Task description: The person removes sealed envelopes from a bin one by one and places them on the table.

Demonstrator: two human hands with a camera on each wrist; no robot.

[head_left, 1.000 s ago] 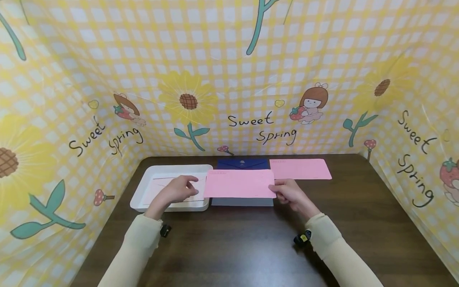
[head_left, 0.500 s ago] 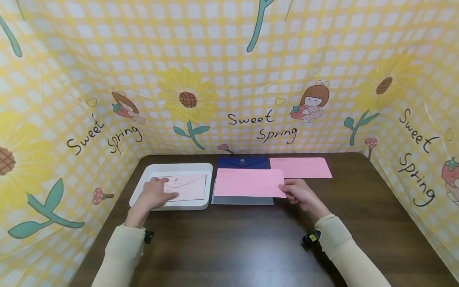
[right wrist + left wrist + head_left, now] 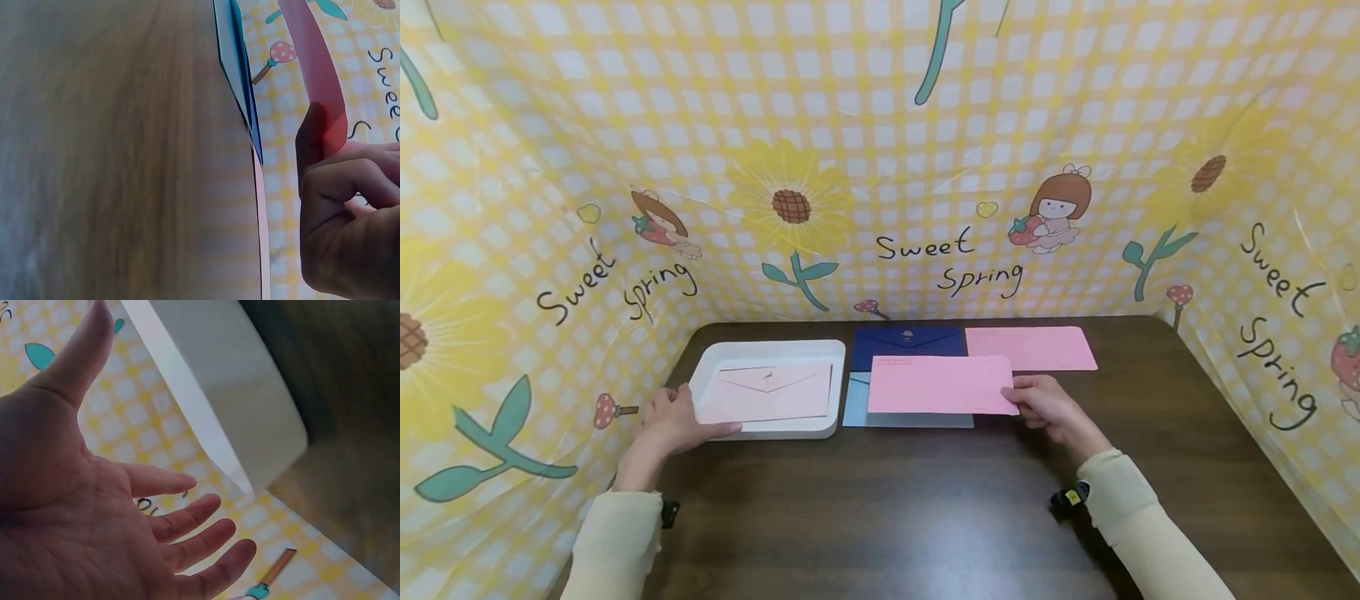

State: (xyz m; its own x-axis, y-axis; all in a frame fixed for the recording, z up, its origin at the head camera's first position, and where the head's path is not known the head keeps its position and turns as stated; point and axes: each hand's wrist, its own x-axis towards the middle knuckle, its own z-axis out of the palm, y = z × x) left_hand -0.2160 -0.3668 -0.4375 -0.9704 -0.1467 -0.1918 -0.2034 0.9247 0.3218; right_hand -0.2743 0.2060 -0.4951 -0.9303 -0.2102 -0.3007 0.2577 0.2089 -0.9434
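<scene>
My right hand (image 3: 1052,412) pinches the right end of a pink envelope (image 3: 940,385) between thumb and fingers. In the right wrist view that envelope (image 3: 322,69) is held up off the table. Below it in the head view are a light blue envelope (image 3: 855,404), partly hidden, and a navy envelope (image 3: 917,337). At the left front corner of a white tray (image 3: 775,432), my left hand (image 3: 670,427) has its fingers spread, thumb along the front side. The left wrist view shows its palm with nothing held, beside the tray wall (image 3: 244,394). A pale pink envelope (image 3: 775,398) lies in the tray.
Another pink envelope (image 3: 1052,350) lies at the back right of the dark wooden table (image 3: 880,508). A yellow checked cloth (image 3: 917,167) with sunflowers and lettering stands round the table's back and both sides.
My left hand has gone from over the tray to its left front corner, uncovering the pale pink envelope. My right hand has carried the pink envelope to the right, showing the light blue one's left end.
</scene>
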